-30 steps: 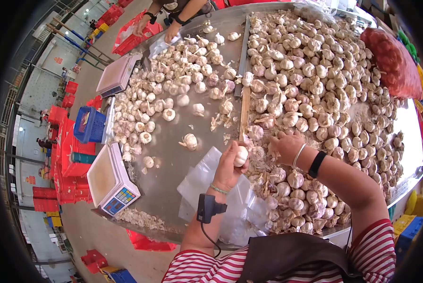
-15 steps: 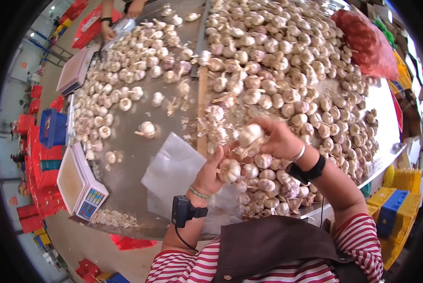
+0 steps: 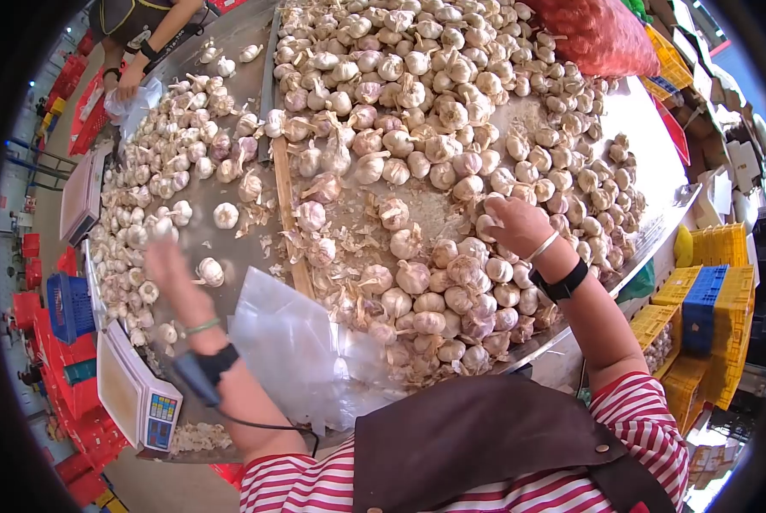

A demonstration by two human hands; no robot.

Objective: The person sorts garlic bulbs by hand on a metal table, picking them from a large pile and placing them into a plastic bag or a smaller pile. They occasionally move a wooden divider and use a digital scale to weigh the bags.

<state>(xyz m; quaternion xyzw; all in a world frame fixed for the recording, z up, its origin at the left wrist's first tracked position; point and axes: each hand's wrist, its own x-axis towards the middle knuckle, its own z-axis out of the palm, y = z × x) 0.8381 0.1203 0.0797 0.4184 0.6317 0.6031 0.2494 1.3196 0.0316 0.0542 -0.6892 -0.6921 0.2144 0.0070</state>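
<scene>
Moved apart: L hand (image 3: 175, 272), R hand (image 3: 522, 229) | garlic (image 3: 463, 271) by L, under R | grips: can't tell

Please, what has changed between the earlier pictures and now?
The left hand moved left, to the left garlic pile. The right hand moved right, over the right garlic heap. Earlier both held bulbs; what each holds now is unclear. The clear plastic and nearer scale stayed.

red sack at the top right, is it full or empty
Filled, by its look: the red sack bulges beside the garlic bulbs. Whether it is packed full I cannot tell; the view cuts it off.
</scene>
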